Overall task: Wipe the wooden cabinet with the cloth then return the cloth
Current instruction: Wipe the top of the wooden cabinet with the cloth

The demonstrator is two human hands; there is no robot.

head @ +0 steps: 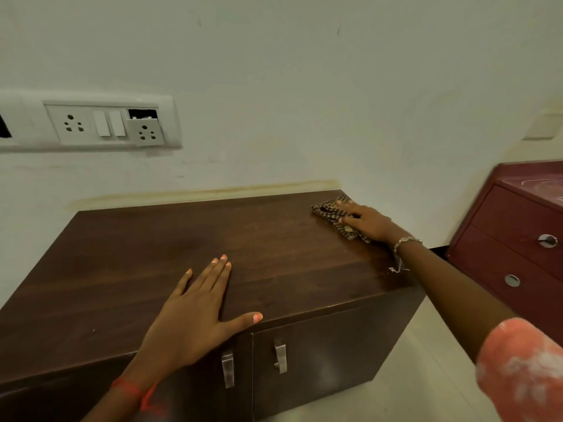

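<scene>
Atop cabinet [274, 254], flat right hand [368, 222] presses cloth [327, 211].

a home room: wooden cabinet [213, 248], wall sockets [103, 123], maroon drawers [518, 239].

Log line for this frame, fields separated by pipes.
phase: wiping | right hand: presses checked brown cloth at far right corner of dark wooden cabinet top | left hand: flat on top, near front edge

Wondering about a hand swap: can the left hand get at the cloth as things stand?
Probably, with a stretch: the left hand lies flat on the cabinet top with bare wood between it and the cloth, though the right hand presses on it.
</scene>
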